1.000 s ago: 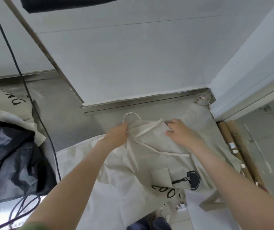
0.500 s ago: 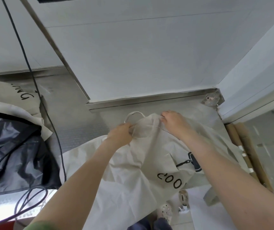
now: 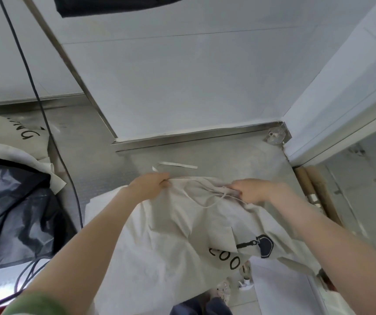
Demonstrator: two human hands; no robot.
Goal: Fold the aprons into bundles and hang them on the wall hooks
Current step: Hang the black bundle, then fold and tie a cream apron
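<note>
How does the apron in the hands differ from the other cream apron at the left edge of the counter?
The apron in the hands lies spread before the person, gripped at its top edge by the left hand and the right hand; the apron at the left lies untouched. The held one shows a black utensil drawing and round letters; the left one shows only part of a word. Black fabric overlaps the left one. Both are cream with black print.

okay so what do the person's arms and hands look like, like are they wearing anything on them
Both forearms are bare, and the left hand and right hand wear no gloves. No watch or rings show. A green sleeve covers the left upper arm; the right arm shows no sleeve in frame.
</note>
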